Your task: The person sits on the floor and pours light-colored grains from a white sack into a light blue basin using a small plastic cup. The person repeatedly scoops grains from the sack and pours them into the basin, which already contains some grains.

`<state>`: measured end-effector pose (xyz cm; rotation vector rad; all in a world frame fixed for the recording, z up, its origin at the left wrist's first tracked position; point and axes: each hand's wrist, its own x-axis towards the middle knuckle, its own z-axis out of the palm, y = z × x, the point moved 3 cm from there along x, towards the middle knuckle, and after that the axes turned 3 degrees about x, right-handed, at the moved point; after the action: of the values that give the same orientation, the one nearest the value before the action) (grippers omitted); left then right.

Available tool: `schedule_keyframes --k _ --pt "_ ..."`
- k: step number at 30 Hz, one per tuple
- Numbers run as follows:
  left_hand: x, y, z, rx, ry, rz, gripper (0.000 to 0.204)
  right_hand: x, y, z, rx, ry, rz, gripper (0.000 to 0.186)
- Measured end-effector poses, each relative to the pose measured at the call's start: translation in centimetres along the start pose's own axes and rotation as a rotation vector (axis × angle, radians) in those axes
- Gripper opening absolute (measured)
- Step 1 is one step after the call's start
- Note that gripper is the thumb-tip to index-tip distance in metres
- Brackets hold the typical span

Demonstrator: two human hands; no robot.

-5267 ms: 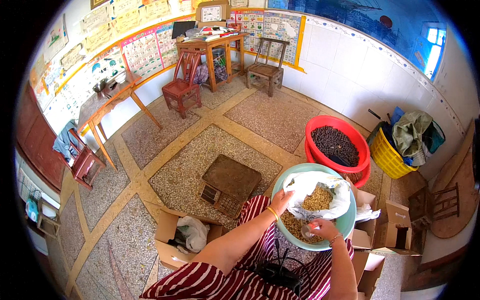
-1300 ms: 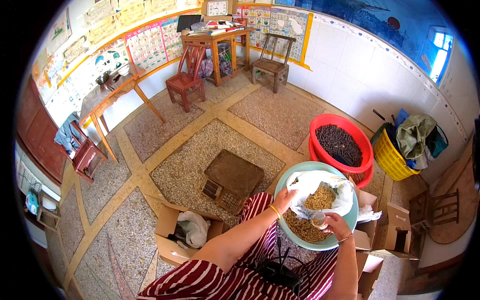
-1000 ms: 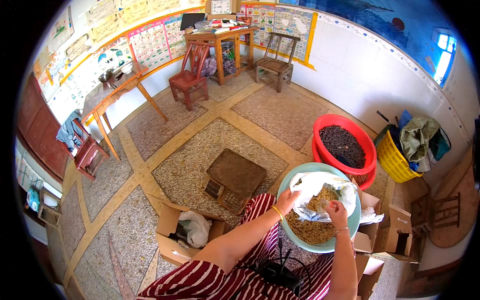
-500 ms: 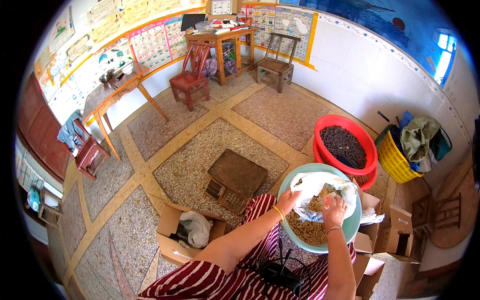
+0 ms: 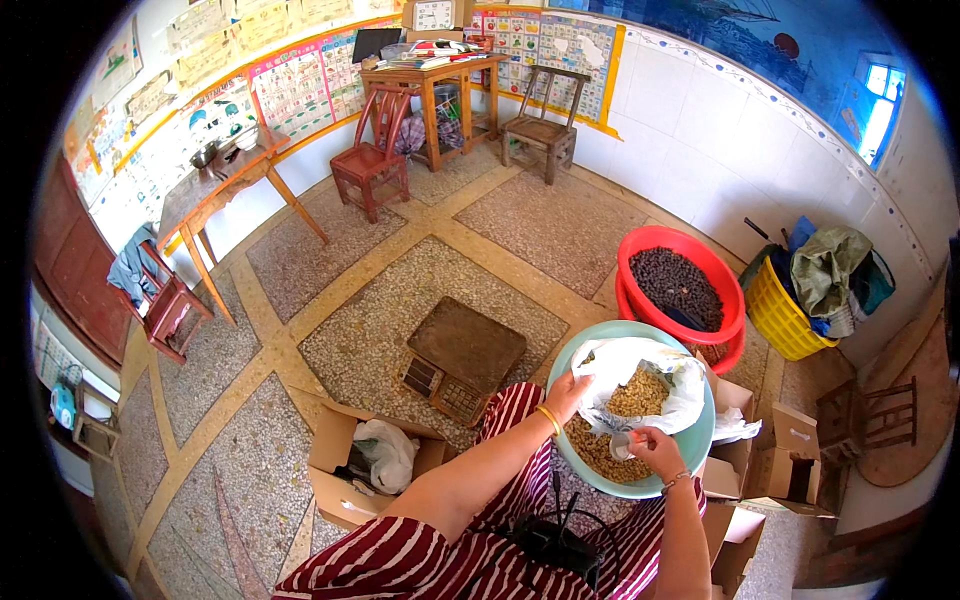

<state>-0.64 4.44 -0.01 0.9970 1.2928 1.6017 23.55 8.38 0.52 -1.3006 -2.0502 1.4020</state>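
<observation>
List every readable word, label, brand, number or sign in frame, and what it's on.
None legible.
Wall charts: print too small.
Clock: face marks too small.
Floor scale: keypad markings too small.
White bag in left hand: no readable print.
</observation>
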Motion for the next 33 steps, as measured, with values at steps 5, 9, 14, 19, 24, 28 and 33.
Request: schedule_keyframes --k 5,9,14,19,24,28,33 --pt "0.1 -0.2 0.0 -0.017 0.000 -0.013 0.034 0.9 0.8 1.5 -0.307 -0.074 -0.082 0.049" --pt "-0.2 0.4 -0.1 0.002 -0.003 -0.010 0.035 1.8 1.4 2.9 -0.595 -0.004 -0.024 0.038" --pt "0.0 0.2 0.1 -0.009 -0.021 0.006 0.036 3.3 3.7 4.0 -0.842 0.040 0.043 0.033" --pt "0.2 -1.1 -0.2 -0.018 -0.017 -0.014 0.035 2.9 2.9 5.4 -0.786 -0.167 0.031 0.038" --pt "0.1 -0.9 0.0 -0.024 -0.003 -0.030 0.033 2.4 1.7 5.2 -0.639 -0.238 -0.043 0.046" --pt "0.2 -1.1 -0.2 0.003 0.001 -0.026 0.032 1.9 1.1 4.6 -0.456 -0.216 0.003 0.047" --pt "0.0 -0.3 -0.1 0.043 0.008 -0.007 0.033 1.8 2.7 3.0 -0.293 -0.115 0.013 0.045"
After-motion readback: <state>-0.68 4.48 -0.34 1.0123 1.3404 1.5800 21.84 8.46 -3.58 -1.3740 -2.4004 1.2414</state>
